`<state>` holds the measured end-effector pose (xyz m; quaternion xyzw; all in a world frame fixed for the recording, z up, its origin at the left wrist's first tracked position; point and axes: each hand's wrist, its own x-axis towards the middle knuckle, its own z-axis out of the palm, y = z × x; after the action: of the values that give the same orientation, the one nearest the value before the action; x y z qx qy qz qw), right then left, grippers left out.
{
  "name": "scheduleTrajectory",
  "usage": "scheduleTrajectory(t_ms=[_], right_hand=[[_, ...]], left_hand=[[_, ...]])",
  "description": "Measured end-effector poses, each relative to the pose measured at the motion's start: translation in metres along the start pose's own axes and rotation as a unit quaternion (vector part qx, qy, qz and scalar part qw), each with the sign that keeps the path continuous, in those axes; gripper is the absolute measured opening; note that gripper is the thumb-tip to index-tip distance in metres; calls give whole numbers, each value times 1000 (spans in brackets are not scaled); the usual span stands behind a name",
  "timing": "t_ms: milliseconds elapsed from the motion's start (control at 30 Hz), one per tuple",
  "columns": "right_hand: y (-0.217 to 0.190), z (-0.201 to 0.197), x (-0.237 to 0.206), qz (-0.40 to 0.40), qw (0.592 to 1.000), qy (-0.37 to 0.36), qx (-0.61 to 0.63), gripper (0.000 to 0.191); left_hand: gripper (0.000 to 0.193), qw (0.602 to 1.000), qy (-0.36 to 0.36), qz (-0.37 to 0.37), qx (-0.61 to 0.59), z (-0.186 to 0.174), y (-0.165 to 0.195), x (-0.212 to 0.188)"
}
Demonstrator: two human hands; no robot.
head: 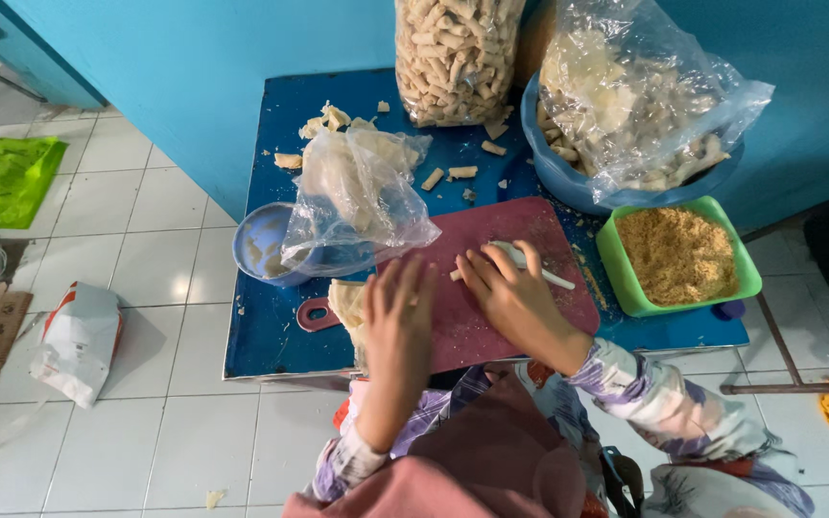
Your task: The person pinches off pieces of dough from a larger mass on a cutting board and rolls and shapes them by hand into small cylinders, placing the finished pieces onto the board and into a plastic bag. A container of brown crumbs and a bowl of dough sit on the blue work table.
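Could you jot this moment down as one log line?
left hand: flat on dark red cutting board | right hand: on thin white roll | green crumb tub beside

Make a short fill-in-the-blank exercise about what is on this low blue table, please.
1. Both hands rest on the ____ cutting board.
2. The green tub holds brown ____.
3. The right hand holds a thin white ____.
4. The table stands against a ____ wall.

Missing words: red; crumbs; roll; blue
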<state>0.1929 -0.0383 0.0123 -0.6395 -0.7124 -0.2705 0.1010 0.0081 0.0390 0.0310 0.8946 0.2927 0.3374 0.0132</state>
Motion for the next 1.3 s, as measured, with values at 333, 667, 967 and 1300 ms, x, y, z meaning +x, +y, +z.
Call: scheduleTrajectory(t_ms=[333, 667, 967, 1300], right_hand=[[52, 6, 55, -39, 983, -113, 139, 16], [32, -41, 47, 11, 969, 53, 240, 24], [15, -38, 17, 141, 724, -156, 657, 19], [24, -50, 17, 83, 902, -30, 423, 23]], left_hand=[[21, 982, -102, -45, -154, -60, -48, -13], [8, 960, -79, 4, -268, -59, -34, 2], [17, 877, -150, -232, -394, -21, -2, 14], [34, 863, -87, -84, -490, 20, 9, 6]])
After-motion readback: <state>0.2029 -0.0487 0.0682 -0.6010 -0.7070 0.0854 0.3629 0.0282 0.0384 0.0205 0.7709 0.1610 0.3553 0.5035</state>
